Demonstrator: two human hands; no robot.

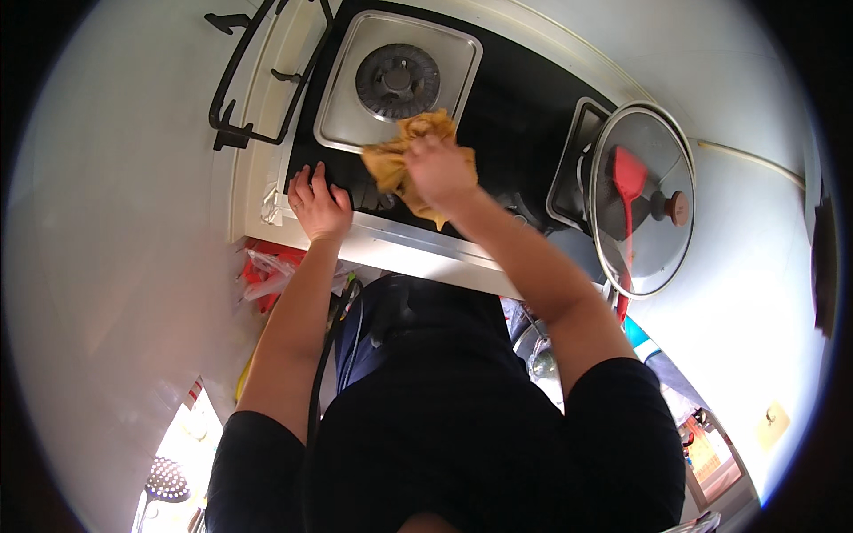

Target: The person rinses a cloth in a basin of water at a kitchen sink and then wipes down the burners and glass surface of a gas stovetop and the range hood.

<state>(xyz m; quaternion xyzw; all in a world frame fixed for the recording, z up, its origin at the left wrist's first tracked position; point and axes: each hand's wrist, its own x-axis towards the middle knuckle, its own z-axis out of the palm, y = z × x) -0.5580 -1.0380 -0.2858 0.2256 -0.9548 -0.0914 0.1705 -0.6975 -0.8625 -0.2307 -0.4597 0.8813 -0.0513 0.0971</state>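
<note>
My right hand (440, 170) grips a bunched yellow-brown cloth (393, 166), which lies over the lower right edge of a square metal burner tray (336, 106) and the black glass hob (513, 113). Within that tray is a round dark gas burner (398, 80). Flat on the hob's front left corner rests my left hand (323, 208), fingers spread and holding nothing. The cloth covers part of the hob's front, and one knob beside it shows only partly.
A black pan support (230, 73) leans at the hob's left. On the right burner stands a pan under a glass lid (656, 246), with a red spatula (629, 174) seen there. Walls flank both sides. Red and clear plastic bags (266, 273) are below the counter at left.
</note>
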